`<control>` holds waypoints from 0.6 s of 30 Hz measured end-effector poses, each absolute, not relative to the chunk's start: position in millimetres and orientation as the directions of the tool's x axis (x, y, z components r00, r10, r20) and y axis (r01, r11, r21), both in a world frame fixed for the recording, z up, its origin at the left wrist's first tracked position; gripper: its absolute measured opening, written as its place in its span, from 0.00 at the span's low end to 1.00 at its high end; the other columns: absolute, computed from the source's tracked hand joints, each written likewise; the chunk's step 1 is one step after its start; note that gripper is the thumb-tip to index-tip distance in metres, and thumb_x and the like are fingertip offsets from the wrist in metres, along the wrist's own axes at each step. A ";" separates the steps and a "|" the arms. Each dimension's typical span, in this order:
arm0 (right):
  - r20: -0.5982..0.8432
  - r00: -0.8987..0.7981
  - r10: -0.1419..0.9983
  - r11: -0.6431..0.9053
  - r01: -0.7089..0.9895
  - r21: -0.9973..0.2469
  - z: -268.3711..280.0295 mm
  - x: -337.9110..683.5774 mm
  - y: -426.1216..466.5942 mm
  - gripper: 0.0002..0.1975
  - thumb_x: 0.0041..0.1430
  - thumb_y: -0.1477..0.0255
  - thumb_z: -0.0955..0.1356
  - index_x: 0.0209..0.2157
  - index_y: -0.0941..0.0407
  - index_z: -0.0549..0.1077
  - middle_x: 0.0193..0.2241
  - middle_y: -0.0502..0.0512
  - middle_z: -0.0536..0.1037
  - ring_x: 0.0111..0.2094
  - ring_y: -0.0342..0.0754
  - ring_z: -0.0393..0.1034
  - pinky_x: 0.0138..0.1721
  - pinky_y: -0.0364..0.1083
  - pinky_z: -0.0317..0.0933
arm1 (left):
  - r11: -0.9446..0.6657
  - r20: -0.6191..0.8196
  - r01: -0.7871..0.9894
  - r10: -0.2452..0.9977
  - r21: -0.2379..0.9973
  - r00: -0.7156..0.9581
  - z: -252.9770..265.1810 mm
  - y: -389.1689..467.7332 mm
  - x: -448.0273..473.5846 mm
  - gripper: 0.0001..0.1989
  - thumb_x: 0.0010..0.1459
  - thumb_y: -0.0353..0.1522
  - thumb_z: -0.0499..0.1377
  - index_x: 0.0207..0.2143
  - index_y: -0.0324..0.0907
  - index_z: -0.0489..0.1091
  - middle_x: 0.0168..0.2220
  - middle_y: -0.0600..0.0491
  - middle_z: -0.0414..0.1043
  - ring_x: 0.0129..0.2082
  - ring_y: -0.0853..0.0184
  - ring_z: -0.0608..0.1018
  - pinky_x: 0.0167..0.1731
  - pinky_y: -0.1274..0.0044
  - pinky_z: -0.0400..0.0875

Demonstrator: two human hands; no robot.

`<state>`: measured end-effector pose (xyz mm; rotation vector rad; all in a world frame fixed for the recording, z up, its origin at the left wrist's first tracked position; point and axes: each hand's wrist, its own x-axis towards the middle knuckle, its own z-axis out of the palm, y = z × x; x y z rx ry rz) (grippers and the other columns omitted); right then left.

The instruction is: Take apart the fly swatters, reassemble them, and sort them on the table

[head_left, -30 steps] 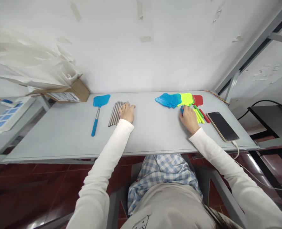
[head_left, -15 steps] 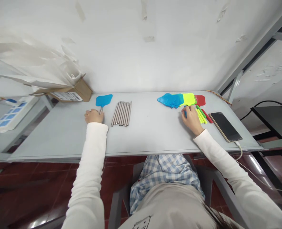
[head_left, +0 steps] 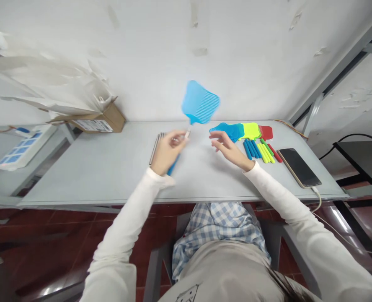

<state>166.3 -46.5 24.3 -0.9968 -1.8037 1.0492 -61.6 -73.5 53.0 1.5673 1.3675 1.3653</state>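
My left hand (head_left: 171, 151) is closed around the metal shaft of a fly swatter (head_left: 201, 102), raised above the table's middle. Its blue slotted head points up and away, and a blue handle end shows below the hand. To its right, my right hand (head_left: 228, 150) hovers with fingers apart, holding nothing. Nearest to that hand are fanned swatter heads in blue (head_left: 233, 131), yellow-green (head_left: 250, 131) and red (head_left: 266, 132). Blue grips (head_left: 251, 149), yellow grips (head_left: 265, 152), a green grip and a red grip (head_left: 274, 152) lie before them. Metal rods (head_left: 156, 149) are partly hidden behind my left hand.
A phone (head_left: 299, 167) with a white cable lies at the table's right. At the back left stands an opened cardboard box (head_left: 110, 119), with a power strip (head_left: 22, 147) beyond the table's left edge. A white wall (head_left: 161, 58) rises behind the table (head_left: 79, 180).
My left hand has carried the blue swatter off the table's left side, up and to the middle. My right hand has moved left, away from the blue grips.
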 end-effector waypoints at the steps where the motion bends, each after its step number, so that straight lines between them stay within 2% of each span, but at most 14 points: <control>1: 0.225 -0.358 0.906 0.291 0.144 -0.946 28.6 159.8 -43.3 0.21 0.61 0.55 0.63 0.50 0.52 0.66 0.52 0.57 0.70 0.45 0.46 0.69 0.42 0.46 0.67 | -0.278 0.288 0.231 0.958 0.932 -0.009 50.8 -78.7 -41.8 0.10 0.50 0.33 0.65 0.36 0.42 0.74 0.29 0.57 0.68 0.25 0.75 0.70 0.27 0.84 0.64; 3: 0.182 -0.333 0.925 0.197 0.011 -0.980 34.1 152.2 -36.1 0.23 0.61 0.52 0.62 0.50 0.53 0.68 0.50 0.57 0.73 0.44 0.46 0.70 0.41 0.45 0.68 | -0.270 0.259 0.120 0.961 0.955 0.101 42.3 -85.8 -6.6 0.10 0.50 0.32 0.65 0.37 0.42 0.74 0.34 0.55 0.70 0.26 0.75 0.72 0.28 0.83 0.66; 5: 0.149 -0.282 0.948 0.131 -0.080 -0.988 34.9 152.0 -29.6 0.23 0.62 0.52 0.61 0.49 0.53 0.69 0.43 0.55 0.77 0.39 0.44 0.72 0.39 0.44 0.68 | -0.170 0.172 -0.027 0.969 0.985 0.176 32.2 -88.2 21.9 0.10 0.51 0.31 0.64 0.38 0.42 0.71 0.36 0.54 0.71 0.24 0.75 0.73 0.26 0.81 0.67; 8: 0.101 -0.228 0.968 0.069 -0.145 -0.987 30.1 161.0 -23.7 0.25 0.64 0.50 0.59 0.49 0.54 0.72 0.35 0.54 0.79 0.34 0.43 0.72 0.36 0.41 0.67 | 0.052 0.011 -0.237 0.966 0.970 0.260 22.1 -83.2 51.9 0.13 0.50 0.29 0.63 0.38 0.42 0.65 0.31 0.55 0.70 0.24 0.71 0.75 0.28 0.78 0.70; 11: 0.042 -0.301 0.953 0.009 -0.110 -0.994 26.8 174.6 -20.3 0.27 0.63 0.48 0.59 0.49 0.52 0.74 0.38 0.54 0.80 0.32 0.42 0.72 0.28 0.39 0.66 | 0.254 -0.120 -0.366 0.928 0.895 0.352 22.4 -71.4 68.8 0.10 0.53 0.33 0.61 0.36 0.41 0.63 0.28 0.55 0.70 0.23 0.71 0.74 0.26 0.77 0.70; 14: -0.061 -0.412 0.909 -0.081 -0.032 -0.996 31.4 187.7 -15.4 0.25 0.61 0.50 0.63 0.49 0.52 0.76 0.42 0.54 0.80 0.29 0.41 0.70 0.22 0.39 0.63 | 0.339 -0.176 -0.400 0.903 0.852 0.391 28.2 -58.3 79.5 0.10 0.56 0.39 0.57 0.31 0.40 0.63 0.23 0.57 0.65 0.17 0.73 0.69 0.19 0.79 0.66; 16: -0.106 -0.459 0.882 -0.129 -0.019 -0.991 36.7 193.7 -10.6 0.26 0.61 0.50 0.63 0.49 0.53 0.76 0.44 0.55 0.80 0.30 0.42 0.71 0.23 0.39 0.64 | 0.335 -0.167 -0.413 0.905 0.847 0.392 31.3 -51.3 85.5 0.12 0.58 0.39 0.56 0.28 0.41 0.61 0.20 0.60 0.59 0.14 0.75 0.64 0.15 0.81 0.60; 18: -0.089 -0.453 0.887 -0.133 -0.067 -0.989 40.3 195.4 -5.8 0.27 0.61 0.48 0.62 0.47 0.53 0.77 0.44 0.56 0.79 0.33 0.44 0.72 0.27 0.40 0.67 | 0.305 -0.142 -0.424 0.917 0.853 0.373 32.1 -46.5 90.0 0.13 0.61 0.40 0.55 0.27 0.42 0.58 0.18 0.63 0.53 0.11 0.78 0.56 0.11 0.84 0.50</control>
